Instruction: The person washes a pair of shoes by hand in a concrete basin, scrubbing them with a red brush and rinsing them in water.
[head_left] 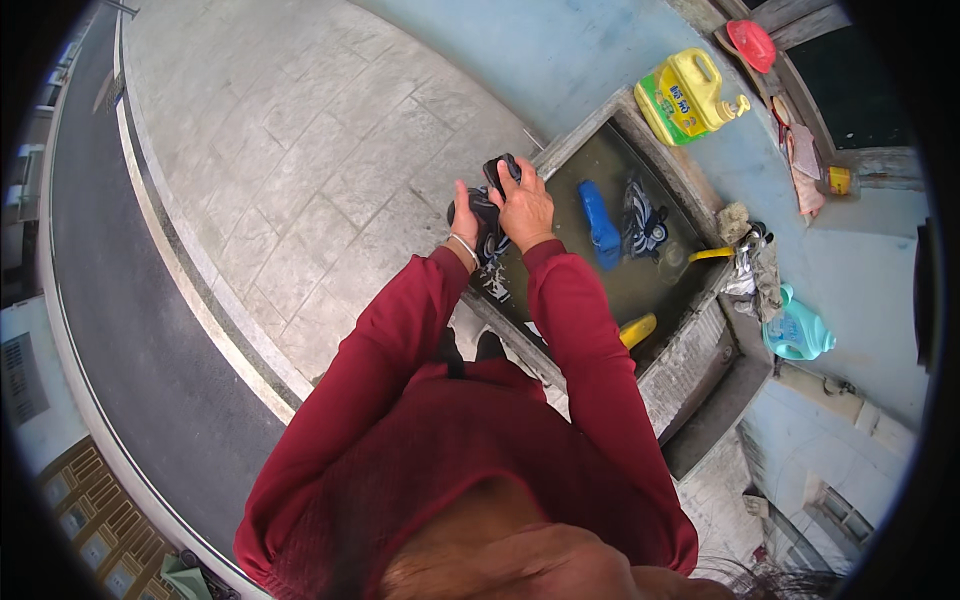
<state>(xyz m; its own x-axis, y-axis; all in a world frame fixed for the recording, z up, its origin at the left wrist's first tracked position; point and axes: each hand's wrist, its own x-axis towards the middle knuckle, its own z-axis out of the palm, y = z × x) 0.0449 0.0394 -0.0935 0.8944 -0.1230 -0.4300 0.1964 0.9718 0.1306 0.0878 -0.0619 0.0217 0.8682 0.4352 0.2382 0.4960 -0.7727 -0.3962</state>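
Over the near-left rim of a concrete basin (690, 352), my two hands are close together around a dark shoe-like item (487, 212). My left hand (464, 220), with a pale bracelet at the wrist, grips its left side, thumb pointing up. My right hand (527, 207) has its fingers curled on a black piece (503, 170) at the top; I cannot tell whether it belongs to the same item. In the murky water lie a blue shoe-shaped object (599, 222) and a dark item with white stripes (642, 220). White streaks (496, 280) show below my hands.
A yellow pump jug (685, 97) stands on the basin's far rim. Cloths (752, 268), a yellow handle (711, 254) and a turquoise bottle (797, 328) are at the right. A yellow object (638, 330) rests near the basin's near side. Paving (300, 170) stretches left toward a road.
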